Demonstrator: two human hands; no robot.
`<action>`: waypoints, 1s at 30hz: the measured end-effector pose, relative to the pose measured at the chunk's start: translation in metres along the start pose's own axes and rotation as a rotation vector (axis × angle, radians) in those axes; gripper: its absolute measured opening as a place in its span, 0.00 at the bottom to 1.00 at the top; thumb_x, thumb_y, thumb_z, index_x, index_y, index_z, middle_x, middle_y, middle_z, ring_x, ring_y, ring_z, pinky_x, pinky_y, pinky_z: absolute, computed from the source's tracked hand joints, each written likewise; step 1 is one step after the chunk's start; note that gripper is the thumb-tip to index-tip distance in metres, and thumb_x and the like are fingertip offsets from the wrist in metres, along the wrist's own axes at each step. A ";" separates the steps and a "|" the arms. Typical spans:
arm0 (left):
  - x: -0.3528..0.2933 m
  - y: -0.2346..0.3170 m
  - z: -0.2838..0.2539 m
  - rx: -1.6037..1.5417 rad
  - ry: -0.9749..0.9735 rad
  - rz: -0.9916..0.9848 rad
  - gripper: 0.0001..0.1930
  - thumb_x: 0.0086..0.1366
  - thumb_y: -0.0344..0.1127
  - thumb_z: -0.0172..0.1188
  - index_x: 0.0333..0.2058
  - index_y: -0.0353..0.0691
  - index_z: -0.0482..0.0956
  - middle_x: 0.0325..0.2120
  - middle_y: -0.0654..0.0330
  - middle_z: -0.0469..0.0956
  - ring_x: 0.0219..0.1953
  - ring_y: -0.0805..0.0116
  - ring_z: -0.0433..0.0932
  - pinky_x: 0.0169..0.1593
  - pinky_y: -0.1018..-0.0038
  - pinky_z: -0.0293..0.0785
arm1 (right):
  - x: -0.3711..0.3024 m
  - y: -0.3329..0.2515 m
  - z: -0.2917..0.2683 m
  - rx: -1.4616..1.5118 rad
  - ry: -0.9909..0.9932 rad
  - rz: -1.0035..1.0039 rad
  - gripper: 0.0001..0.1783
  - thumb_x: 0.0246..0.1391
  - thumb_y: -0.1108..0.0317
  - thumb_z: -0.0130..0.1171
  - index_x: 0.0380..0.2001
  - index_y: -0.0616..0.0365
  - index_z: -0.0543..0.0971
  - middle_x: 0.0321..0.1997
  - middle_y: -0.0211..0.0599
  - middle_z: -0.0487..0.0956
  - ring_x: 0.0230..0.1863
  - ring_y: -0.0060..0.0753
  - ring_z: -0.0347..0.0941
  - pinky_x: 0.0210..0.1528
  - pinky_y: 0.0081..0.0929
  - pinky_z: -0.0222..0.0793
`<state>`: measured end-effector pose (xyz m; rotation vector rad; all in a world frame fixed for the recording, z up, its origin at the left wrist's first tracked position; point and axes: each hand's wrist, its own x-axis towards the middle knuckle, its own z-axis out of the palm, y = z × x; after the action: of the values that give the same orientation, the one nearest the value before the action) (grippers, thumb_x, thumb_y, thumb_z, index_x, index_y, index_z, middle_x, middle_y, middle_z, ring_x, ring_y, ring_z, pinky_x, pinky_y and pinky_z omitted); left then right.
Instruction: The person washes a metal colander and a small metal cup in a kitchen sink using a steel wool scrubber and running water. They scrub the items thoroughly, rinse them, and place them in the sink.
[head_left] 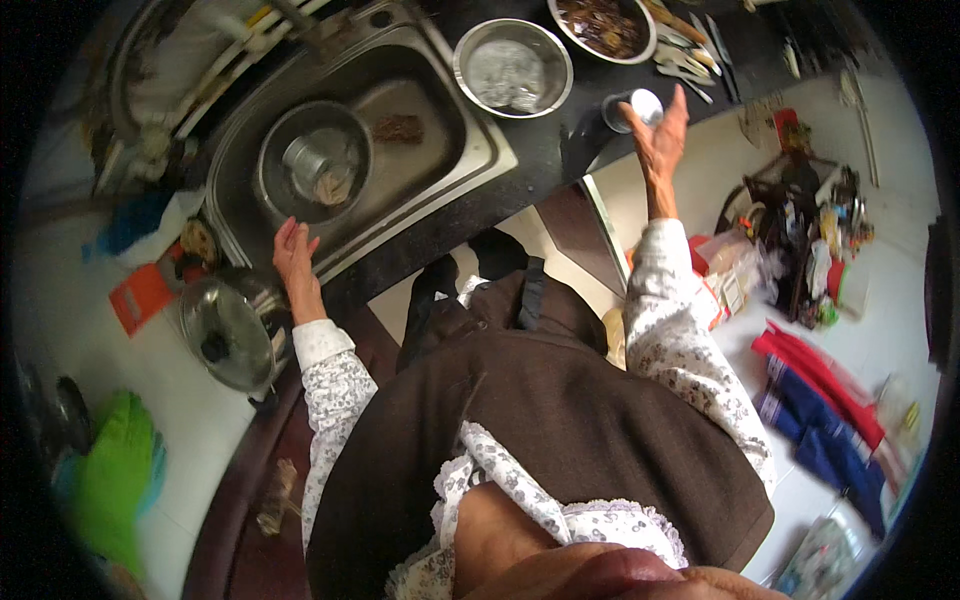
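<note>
One shiny cup [647,103] sits at one o'clock from the middle of the view, on the dark counter [545,160] near its front edge. The right hand [655,128] is at it, thumb on the side toward twelve and fingers stretched on the side toward three, spread about as wide as the cup; blur hides whether they grip it. The left hand [296,262], between nine and ten, is empty, its fingers loosely extended just beside the sink's front rim.

Smooth metal probably slips easily, so thumb and fingers would do best squarely opposite each other with even pressure. So near the edge, a low, steady movement, keeping the cup's weight over the counter, seems safest.

At eleven o'clock the steel sink [490,150] holds a round basin [278,178] with a metal vessel and a pale cloth in it, and a brown scouring pad [398,129] beside it. A steel bowl [512,112] with something clear inside stands near twelve; toward one come a bowl of dark brown pieces [603,28] and a spread of cutlery [690,60]. A glass lid [228,330] shows at nine, green cloth [113,480] at eight, red and blue fabric [820,415] near four.
</note>
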<state>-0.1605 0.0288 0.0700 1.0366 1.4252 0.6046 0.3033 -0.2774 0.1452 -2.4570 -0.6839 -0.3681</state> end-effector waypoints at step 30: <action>0.059 -0.043 0.021 -0.237 0.118 -0.126 0.24 0.60 0.33 0.62 0.55 0.39 0.69 0.47 0.54 0.71 0.48 0.65 0.72 0.47 0.70 0.76 | -0.158 -0.346 0.385 0.143 -1.128 -0.436 0.52 0.39 0.38 0.67 0.58 0.64 0.61 0.50 0.56 0.75 0.52 0.53 0.73 0.51 0.41 0.70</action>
<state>-0.1436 0.0554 0.0006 0.7286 1.4692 0.7323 0.0260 0.1319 -0.0750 -2.1913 -1.6109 0.9676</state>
